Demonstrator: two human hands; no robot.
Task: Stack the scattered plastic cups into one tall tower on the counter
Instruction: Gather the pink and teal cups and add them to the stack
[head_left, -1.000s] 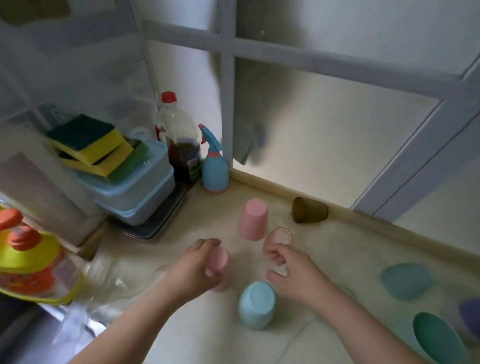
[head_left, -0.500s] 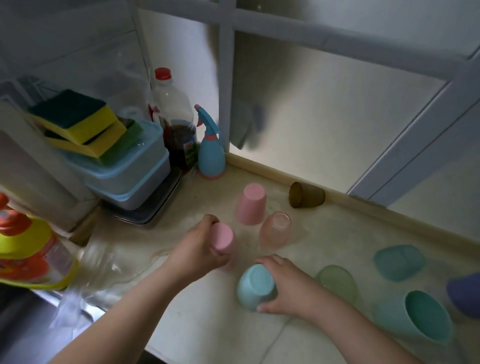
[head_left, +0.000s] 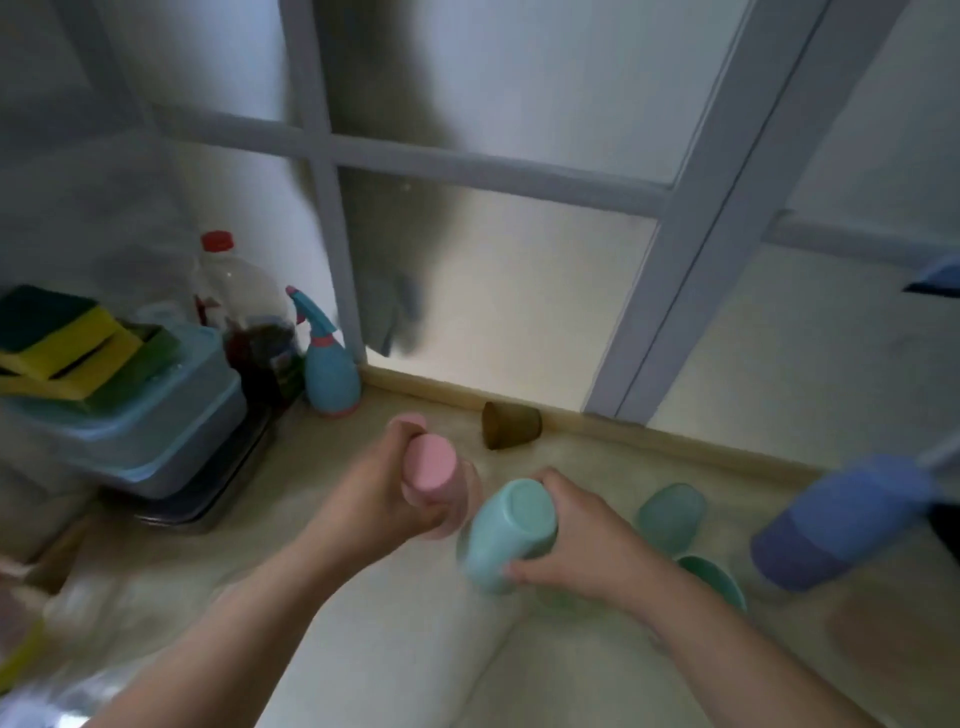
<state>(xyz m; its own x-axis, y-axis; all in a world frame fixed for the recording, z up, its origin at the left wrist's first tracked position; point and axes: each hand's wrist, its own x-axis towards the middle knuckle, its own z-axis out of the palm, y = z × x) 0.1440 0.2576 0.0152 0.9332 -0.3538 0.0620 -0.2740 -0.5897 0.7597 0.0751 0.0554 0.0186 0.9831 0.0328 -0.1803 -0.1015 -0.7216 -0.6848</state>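
Observation:
My left hand (head_left: 374, 493) grips an upside-down pink cup (head_left: 431, 467) in the middle of the counter (head_left: 363, 649). Another pink cup (head_left: 410, 420) peeks out just behind my fingers. My right hand (head_left: 576, 540) holds a light blue cup (head_left: 509, 535), lifted and tilted, close to the right of the pink one. A brown cup (head_left: 511, 432) lies on its side by the back ledge. A pale green cup (head_left: 672, 517) and a teal cup (head_left: 714, 579) sit right of my right hand. A purple cup (head_left: 836, 525) lies further right.
At the left, sponges (head_left: 62, 343) rest on stacked blue containers (head_left: 150, 415) over a metal tray. A red-capped bottle (head_left: 244, 322) and a blue spray bottle (head_left: 330, 371) stand in the back corner. A frosted window (head_left: 519, 291) runs behind the counter.
My right hand closed on the light blue cup and lifted it, tilting it toward the pink cup. My left hand kept the pink cup. The view swung upward and is blurred.

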